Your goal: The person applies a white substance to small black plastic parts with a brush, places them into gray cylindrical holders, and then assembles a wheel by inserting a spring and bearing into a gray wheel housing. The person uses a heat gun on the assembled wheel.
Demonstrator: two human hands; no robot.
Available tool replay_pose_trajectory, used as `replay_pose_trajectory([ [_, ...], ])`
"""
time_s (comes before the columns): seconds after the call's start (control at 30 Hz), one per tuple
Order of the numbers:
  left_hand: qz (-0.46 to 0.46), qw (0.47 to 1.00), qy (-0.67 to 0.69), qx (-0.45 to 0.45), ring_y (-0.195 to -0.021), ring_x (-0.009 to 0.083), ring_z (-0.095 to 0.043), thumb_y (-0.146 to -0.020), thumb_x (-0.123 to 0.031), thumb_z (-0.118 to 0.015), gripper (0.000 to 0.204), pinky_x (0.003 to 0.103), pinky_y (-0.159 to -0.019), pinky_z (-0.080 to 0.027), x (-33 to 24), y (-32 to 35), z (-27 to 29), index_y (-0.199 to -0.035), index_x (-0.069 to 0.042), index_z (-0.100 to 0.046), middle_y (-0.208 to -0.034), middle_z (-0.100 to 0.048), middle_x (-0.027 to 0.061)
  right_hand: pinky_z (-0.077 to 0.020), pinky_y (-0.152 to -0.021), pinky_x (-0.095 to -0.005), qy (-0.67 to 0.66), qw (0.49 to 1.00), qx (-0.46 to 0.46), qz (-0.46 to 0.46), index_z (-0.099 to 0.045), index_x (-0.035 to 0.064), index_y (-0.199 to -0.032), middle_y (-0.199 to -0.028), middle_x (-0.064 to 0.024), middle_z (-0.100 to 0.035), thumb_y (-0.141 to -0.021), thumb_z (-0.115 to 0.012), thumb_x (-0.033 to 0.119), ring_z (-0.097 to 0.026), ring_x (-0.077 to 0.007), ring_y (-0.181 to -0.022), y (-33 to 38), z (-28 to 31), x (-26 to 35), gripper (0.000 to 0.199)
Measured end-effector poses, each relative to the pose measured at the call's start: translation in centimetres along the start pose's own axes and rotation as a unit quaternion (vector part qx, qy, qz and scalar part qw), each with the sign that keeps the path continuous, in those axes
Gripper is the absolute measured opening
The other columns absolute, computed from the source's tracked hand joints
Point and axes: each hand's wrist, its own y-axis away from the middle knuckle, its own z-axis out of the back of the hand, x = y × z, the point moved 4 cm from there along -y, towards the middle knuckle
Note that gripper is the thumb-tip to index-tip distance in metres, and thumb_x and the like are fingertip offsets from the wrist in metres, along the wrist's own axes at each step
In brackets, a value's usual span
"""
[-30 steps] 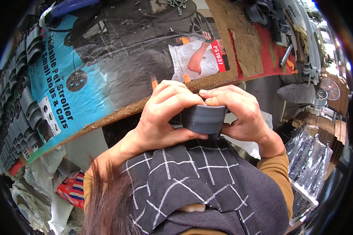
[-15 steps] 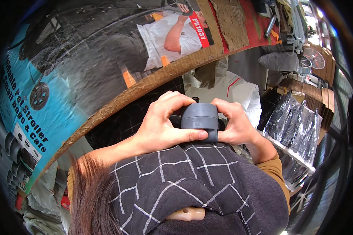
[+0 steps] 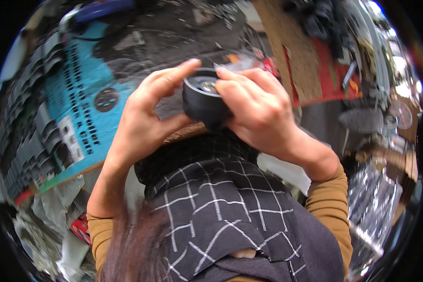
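A dark grey, round plastic part [image 3: 202, 105] is held up over the near edge of the bench. Its upper face is tilted into view, showing a raised rim and a shiny metal piece at the centre. My right hand [image 3: 261, 105] grips it from the right, with fingertips over the rim and near the metal piece. Curved around the left side, my left hand [image 3: 141, 110] has a fingertip at the upper rim and the thumb against the lower side. A gap shows between its palm and the part. The part's underside is hidden.
Printed cardboard [image 3: 120, 70] covers the bench top. Rows of grey curved plastic parts [image 3: 33, 136] lie at the left, with small metal pieces [image 3: 221, 14] at the far side. A tool with a metal shaft [image 3: 348, 75] is at the right. Plastic-wrapped black goods [image 3: 369, 197] stand lower right.
The dark grey part has moved up and left, toward the bench, and tipped so its round face with the metal centre shows. Both hands moved with it; the view has shifted leftward.
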Motion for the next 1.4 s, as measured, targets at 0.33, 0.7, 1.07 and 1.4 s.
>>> replay_pose_trajectory([
  [0.33, 0.274, 0.939, 0.156, -0.140, -0.083, 0.0129, -0.059, -0.081, -0.014, -0.070, 0.059, 0.028, -0.077, -0.051, 4.5, 4.7, 1.1, -0.131, 0.000, -0.043, -0.097, -0.061, 0.0082, -0.0514, -0.075, -0.0357, 0.081, 0.992, -0.065, 0.072, -0.063, -0.0002, -0.101, -0.109, -0.0167, -0.062, -0.081, -0.064, 0.020, -0.062, -0.0254, -0.089, -1.6, -5.7, 5.6, 0.029],
  [0.7, 0.094, 0.981, 0.106, -0.129, -0.088, 0.0201, -0.060, -0.064, -0.001, -0.075, 0.079, 0.033, -0.082, -0.050, 1.3, 6.4, 0.5, -0.133, -0.004, -0.037, -0.100, -0.059, 0.0122, -0.0517, -0.079, -0.0349, -0.415, 0.878, 0.145, -0.189, -0.052, 0.0035, -0.123, -0.103, -0.0158, -0.063, -0.073, -0.080, 0.008, -0.065, -0.0267, -0.091, -1.6, -4.2, 1.5, 0.058],
  [1.07, -0.152, 0.982, 0.103, -0.037, -0.089, 0.0254, -0.062, -0.062, -0.004, -0.086, 0.077, 0.036, -0.081, -0.051, 0.8, 4.8, -3.4, -0.122, -0.004, -0.037, -0.102, -0.063, 0.0175, -0.0524, -0.067, -0.0386, -0.303, 0.942, -0.020, -0.141, -0.057, 0.0011, -0.101, -0.088, -0.0145, -0.063, -0.049, -0.077, -0.004, -0.064, -0.0307, -0.076, 4.0, -1.0, 1.7, 0.055],
  [1.4, -0.146, 0.982, 0.100, -0.060, -0.089, 0.0275, -0.064, -0.062, 0.000, -0.078, 0.051, 0.035, -0.076, -0.054, 0.0, 4.5, -3.6, -0.107, -0.005, -0.057, -0.104, -0.065, 0.0122, -0.0536, -0.066, -0.0368, -0.253, 0.959, -0.025, -0.124, -0.056, 0.0009, -0.093, -0.085, -0.0138, -0.064, -0.055, -0.076, 0.004, -0.065, -0.0305, -0.073, 3.5, -0.5, 1.6, 0.043],
])
